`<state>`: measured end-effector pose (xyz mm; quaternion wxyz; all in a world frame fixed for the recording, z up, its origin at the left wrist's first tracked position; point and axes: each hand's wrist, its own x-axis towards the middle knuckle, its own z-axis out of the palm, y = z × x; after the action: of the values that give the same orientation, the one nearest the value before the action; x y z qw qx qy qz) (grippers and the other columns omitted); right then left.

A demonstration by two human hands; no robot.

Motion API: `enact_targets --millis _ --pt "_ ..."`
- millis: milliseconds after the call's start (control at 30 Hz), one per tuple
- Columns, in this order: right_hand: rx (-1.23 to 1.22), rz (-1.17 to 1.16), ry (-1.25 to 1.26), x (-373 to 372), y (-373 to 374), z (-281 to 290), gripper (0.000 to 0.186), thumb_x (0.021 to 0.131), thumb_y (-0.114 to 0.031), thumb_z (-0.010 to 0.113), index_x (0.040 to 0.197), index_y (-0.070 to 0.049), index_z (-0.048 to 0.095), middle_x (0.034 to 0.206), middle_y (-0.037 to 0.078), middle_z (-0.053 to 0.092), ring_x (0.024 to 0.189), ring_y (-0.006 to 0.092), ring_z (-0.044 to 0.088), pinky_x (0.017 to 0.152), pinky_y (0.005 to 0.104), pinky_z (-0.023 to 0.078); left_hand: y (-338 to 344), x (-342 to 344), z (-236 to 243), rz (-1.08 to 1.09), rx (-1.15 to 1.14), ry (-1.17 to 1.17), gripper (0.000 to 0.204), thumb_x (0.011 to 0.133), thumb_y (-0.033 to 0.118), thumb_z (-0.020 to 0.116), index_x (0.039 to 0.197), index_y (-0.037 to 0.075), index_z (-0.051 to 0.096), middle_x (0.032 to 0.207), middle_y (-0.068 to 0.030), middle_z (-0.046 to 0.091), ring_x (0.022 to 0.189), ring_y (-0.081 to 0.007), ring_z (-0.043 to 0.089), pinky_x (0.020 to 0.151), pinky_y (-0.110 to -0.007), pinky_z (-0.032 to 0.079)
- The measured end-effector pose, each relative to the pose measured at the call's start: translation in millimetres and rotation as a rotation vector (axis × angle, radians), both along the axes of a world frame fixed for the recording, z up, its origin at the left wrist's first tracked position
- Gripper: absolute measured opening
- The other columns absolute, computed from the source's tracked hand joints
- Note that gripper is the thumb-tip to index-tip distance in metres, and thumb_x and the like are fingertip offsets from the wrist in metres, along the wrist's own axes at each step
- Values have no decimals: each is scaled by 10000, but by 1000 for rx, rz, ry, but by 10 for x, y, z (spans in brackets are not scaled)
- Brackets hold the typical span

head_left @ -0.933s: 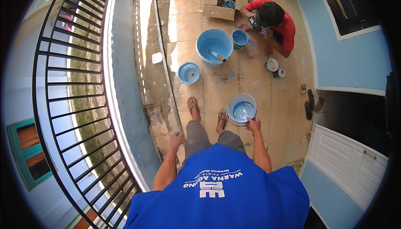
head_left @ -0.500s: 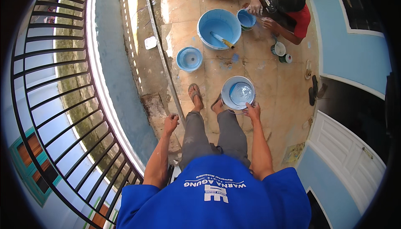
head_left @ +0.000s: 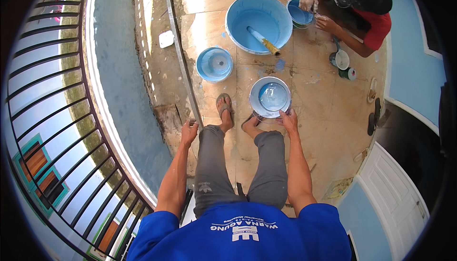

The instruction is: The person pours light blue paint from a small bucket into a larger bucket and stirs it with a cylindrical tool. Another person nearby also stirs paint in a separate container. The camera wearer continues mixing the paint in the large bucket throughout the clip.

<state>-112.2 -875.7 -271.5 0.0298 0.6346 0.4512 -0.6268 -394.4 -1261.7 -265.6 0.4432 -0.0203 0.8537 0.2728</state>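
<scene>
A white pail (head_left: 254, 94) with blue paint in its bottom is gripped at its near right rim by the right hand (head_left: 288, 120), the rim being pinched between thumb and fingers. The pail is held in front of the right foot, over the middle of the tiled floor (head_left: 314, 151); whether its base is set down cannot be told. The left hand (head_left: 189, 133) is held just beside the near end of a long metal bar (head_left: 180, 47), toward the floor's left edge. Its fingers are curled in, and whether anything is pinched by them cannot be told.

Beyond the pail, a large blue tub (head_left: 236, 11) is seen, with a long handle (head_left: 263, 40) leaned over its near right rim. A smaller blue bucket (head_left: 203, 64) is placed nearer the floor's left edge, close to the bar. At the far right corner, a blue-lined pot (head_left: 293, 9) is touched or nearly touched by the hands of a crouching co-worker (head_left: 378, 25). Nearer the floor's right edge, a pale cup (head_left: 342, 59) and a green can (head_left: 349, 74) are set close together.
</scene>
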Motion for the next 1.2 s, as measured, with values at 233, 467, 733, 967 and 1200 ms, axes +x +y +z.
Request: enact_targets --millis 233,467,733,967,1200 --pt "44 247 136 -205 734 -1280 289 938 -142 715 1139 14 578 977 121 707 815 199 719 651 318 572 642 -819 -1543 194 146 20 574 912 283 684 1373 -32 553 1224 -215 663 1052 -287 675 801 -395 587" --pt "23 527 238 -362 1442 -1767 317 916 -153 718 1172 0 612 916 49 678 782 149 629 706 323 509 1071 -1543 -2151 232 260 -275 560 941 270 739 1360 -39 532 1278 -200 622 1139 -295 642 841 -427 613" --pt "35 750 265 -756 1947 -2029 252 870 -66 740 1051 18 585 933 63 634 851 157 609 746 329 507 1155 -1859 -2449 329 544 -306 329 965 132 707 1220 5 541 1122 -141 669 969 -277 718 869 -437 637" --pt "54 813 298 -1007 2099 -2125 253 864 -94 743 1047 8 601 904 78 655 778 178 631 702 334 517 1494 -2256 -2192 352 712 143 357 955 120 720 1229 -23 540 1147 -170 616 911 -239 710 786 -372 648" --pt "94 764 299 -1034 1896 -2051 254 874 -114 750 1022 17 590 871 94 657 736 196 651 672 341 526 1701 -2607 -2148 291 756 581 309 925 89 744 1167 -49 612 1083 -110 644 864 -146 676 691 -283 620"
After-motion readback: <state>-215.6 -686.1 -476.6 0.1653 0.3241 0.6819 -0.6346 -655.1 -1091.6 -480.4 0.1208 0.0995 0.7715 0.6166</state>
